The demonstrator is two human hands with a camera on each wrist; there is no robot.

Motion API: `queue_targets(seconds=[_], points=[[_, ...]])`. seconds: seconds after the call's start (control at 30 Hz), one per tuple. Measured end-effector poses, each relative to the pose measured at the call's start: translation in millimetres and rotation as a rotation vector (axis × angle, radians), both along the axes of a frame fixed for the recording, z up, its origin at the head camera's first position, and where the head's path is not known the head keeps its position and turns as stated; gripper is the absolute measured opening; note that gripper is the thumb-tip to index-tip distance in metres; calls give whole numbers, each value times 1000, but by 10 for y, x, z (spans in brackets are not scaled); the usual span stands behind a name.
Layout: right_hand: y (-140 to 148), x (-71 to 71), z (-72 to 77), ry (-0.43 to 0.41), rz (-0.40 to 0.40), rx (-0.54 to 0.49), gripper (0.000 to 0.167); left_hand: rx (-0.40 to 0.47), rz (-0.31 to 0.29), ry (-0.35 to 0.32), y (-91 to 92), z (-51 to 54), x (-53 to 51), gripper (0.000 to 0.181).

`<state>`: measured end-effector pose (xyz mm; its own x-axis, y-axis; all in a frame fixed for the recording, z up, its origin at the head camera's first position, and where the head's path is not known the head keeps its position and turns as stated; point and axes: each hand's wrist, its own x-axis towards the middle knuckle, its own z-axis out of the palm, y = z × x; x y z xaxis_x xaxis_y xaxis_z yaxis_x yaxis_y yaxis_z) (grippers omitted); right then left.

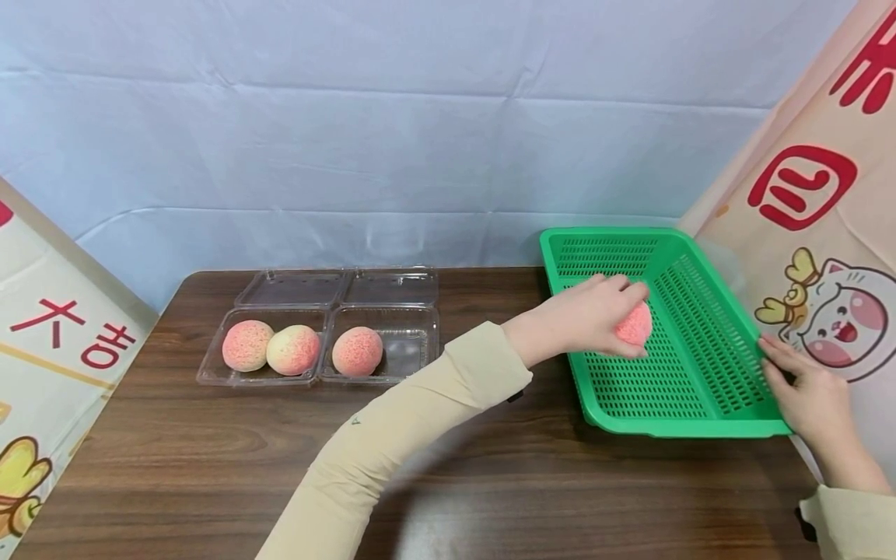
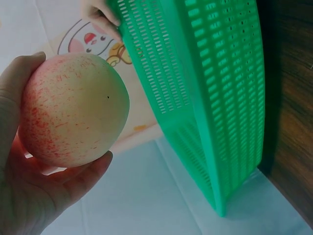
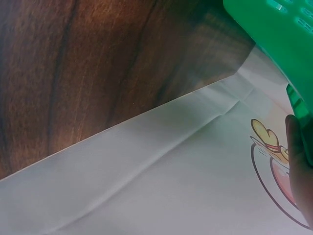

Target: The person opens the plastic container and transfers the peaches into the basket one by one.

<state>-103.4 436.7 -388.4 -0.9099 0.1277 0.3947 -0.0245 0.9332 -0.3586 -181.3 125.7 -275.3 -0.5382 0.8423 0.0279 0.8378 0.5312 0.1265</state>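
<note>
A pink and cream peach (image 2: 76, 110) is held in my left hand (image 1: 591, 315), fingers and thumb curled round its sides. In the head view that hand is over the inside of the green plastic basket (image 1: 689, 428). My right hand (image 1: 812, 397) grips the basket's right rim near the front corner; only its edge shows in the right wrist view. To the left, a clear plastic clamshell tray (image 1: 262, 379) lies with its lid folded back. Two peaches (image 1: 248, 346) share its left compartment, and one peach (image 1: 357, 351) sits in the left part of the right compartment.
The basket and the tray both rest on a dark wooden table (image 1: 175, 459). Behind it hangs a pale blue cloth (image 1: 350, 140). Printed cloths with red characters stand at the right (image 1: 784, 257) and left sides, close beside the basket on the right.
</note>
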Motion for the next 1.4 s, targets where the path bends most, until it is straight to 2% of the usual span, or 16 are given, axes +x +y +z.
queue_targets(seconds=[0.5, 0.83, 1.1, 1.4], points=[[10, 7, -2, 27, 12, -5, 35, -67, 12, -18, 162, -119, 78, 70], [0, 9, 11, 12, 1, -4, 36, -106, -5, 8, 245, -231, 158, 72], [4, -1, 15, 21, 20, -10, 36, -100, 10, -40, 300, -332, 183, 72], [4, -3, 5, 33, 24, -16, 35, -129, -8, -5, 377, -420, 187, 72]])
